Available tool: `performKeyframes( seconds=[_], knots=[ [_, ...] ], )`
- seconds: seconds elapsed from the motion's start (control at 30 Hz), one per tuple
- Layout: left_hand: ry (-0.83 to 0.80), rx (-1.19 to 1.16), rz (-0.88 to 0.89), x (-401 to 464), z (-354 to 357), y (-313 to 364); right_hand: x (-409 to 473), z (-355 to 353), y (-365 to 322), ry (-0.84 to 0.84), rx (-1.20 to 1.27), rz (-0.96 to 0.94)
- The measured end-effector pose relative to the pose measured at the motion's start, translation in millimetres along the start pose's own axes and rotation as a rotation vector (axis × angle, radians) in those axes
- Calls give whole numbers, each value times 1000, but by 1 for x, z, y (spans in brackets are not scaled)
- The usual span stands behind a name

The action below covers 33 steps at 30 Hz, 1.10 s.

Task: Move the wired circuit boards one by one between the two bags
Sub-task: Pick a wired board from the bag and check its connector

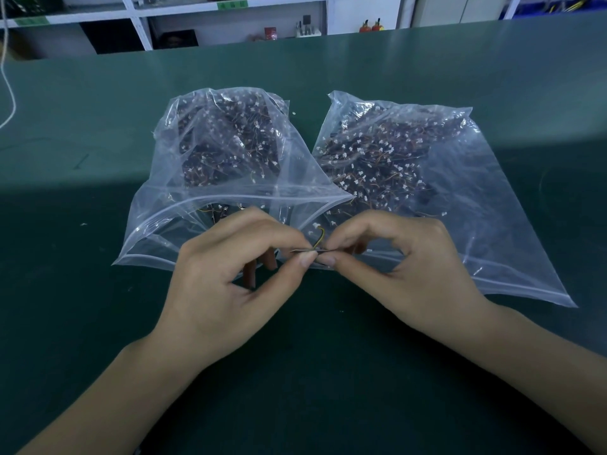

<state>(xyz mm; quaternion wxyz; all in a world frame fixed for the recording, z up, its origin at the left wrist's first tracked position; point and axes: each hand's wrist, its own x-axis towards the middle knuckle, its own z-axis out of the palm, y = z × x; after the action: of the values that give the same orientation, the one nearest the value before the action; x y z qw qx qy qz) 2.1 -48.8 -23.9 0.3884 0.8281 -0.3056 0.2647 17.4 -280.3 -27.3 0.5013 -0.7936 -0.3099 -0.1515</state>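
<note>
Two clear zip bags lie side by side on the green table, the left bag (157,224) and the right bag (486,205), both holding several dark circuit boards with thin wires and white plugs. Between the bags' near corners, a small thin circuit board (314,249) is held edge-on, its yellow wire and white plug curling up. My left hand (230,284) pinches its left end between thumb and forefinger. My right hand (400,274) pinches its right end the same way. The mouth of the left bag gapes toward me.
The green table (98,126) stretches far on all sides. White shelving (138,24) with small items stands beyond the far edge. A white cord (10,93) hangs down at the far left.
</note>
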Motion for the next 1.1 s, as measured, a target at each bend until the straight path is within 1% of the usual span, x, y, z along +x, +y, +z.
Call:
performKeyframes(
  seconds=[0.17, 0.37, 0.6, 0.9, 1.1],
  knots=[
    [23, 13, 0, 0, 1, 2, 0, 0, 0, -31, -51, -8],
    [20, 37, 6, 1, 1, 4, 0, -2, 3, -25, -105, -41],
    [3, 40, -4, 1, 2, 4, 0, -3, 4, -36, -133, -76],
    [-7, 43, -4, 1, 2, 4, 2, -3, 6, -47, -136, -73],
    [9, 42, -5, 1, 1, 2, 1, -2, 4, -55, -132, -83]
  ],
)
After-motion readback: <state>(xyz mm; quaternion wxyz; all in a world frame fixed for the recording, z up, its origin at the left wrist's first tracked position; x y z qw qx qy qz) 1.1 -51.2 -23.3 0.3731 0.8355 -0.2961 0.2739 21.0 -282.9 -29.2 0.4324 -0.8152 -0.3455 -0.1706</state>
